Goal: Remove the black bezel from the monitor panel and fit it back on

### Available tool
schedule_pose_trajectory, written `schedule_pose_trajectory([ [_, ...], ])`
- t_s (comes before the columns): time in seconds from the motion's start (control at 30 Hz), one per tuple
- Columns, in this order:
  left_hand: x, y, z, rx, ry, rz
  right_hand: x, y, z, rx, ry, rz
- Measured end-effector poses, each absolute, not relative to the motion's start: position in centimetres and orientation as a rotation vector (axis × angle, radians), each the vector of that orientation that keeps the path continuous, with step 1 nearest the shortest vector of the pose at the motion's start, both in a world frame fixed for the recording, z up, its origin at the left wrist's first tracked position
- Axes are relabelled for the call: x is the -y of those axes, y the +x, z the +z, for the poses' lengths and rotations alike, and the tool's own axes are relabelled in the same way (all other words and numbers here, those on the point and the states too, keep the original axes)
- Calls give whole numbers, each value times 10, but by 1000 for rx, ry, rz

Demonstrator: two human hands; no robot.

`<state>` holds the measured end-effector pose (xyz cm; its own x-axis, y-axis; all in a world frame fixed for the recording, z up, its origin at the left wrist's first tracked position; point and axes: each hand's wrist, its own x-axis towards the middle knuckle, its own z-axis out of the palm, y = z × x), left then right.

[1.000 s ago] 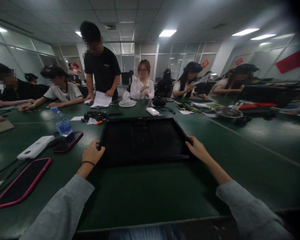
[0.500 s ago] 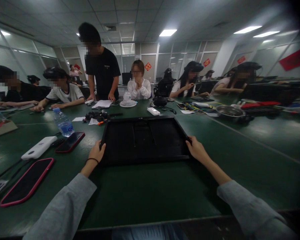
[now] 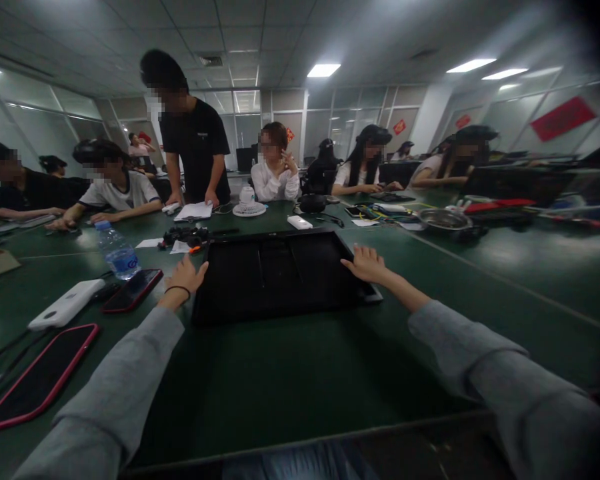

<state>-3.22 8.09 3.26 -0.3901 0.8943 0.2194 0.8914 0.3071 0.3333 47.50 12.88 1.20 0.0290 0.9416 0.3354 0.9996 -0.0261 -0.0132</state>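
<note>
A black rectangular tray-like panel (image 3: 230, 280) with a raised rim lies on the green table (image 3: 300, 380) in front of me. Two thin lines and a raised piece show on its inner face; its exact kind is unclear. My left hand (image 3: 186, 275), with a dark band at the wrist, is open beside the panel's left edge, thumb pointing at the rim. At the right edge, my right hand (image 3: 369, 265) is open with fingers spread and the thumb over the rim. Whether either hand touches the panel is hard to tell.
To the left are a water bottle (image 3: 117, 250), a dark phone (image 3: 133, 291), a white power bank (image 3: 65, 305) and a pink-edged phone (image 3: 43, 373). Beyond the panel stand a small white fan (image 3: 249, 209) and a metal bowl (image 3: 445, 220). Several people sit or stand around the table.
Both hands have loosened from the panel's side edges and their fingers have spread. The right hand has shifted up along its edge. The view has turned slightly to the right.
</note>
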Motion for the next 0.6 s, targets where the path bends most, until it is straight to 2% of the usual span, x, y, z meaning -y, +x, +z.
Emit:
schedule_pose_trajectory([
  [0.1,-101,0,58,-2603,1889,821,-148,432,34,1938,-1829,-460],
  [0.2,-124,40,62,-2513,2068,910,-169,384,36,1922,-1670,-482],
  [0.37,-159,84,30,-2397,2177,841,-196,336,7,2003,-1488,-475],
  [0.6,-193,85,-1,-2366,2108,686,-218,336,-15,2027,-1483,-287],
])
